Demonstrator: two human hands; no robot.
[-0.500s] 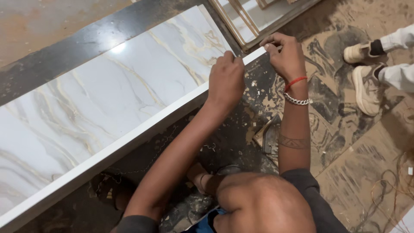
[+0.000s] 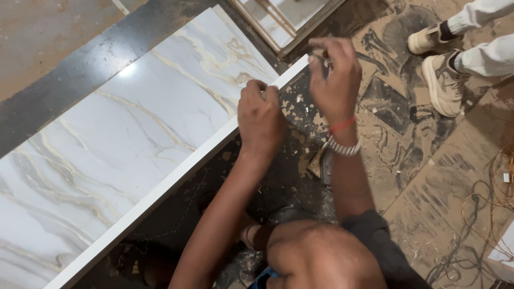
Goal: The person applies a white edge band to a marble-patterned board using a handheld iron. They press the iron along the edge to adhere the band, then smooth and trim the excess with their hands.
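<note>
A long marble-patterned panel [image 2: 134,139] with a white edge strip lies slanted across the floor. My left hand [image 2: 261,115] rests on that white edge near the panel's far corner, fingers curled over it. My right hand [image 2: 334,80], with a red thread and a bead bracelet at the wrist, hovers just past the corner with its fingertips pinched together. Motion blur hides whether anything small is between them. My knee [image 2: 321,257] fills the bottom of the view.
Another person's feet in beige shoes [image 2: 439,80] stand at the top right. A framed white panel [image 2: 289,21] leans at the top. A small tool [image 2: 321,163] lies by my right forearm. Tangled wires [image 2: 482,214] and wood chips litter the dusty floor.
Both hands stay by the panel's corner. My left hand has slid a little along the white edge toward me, and my right hand has lifted slightly off the corner.
</note>
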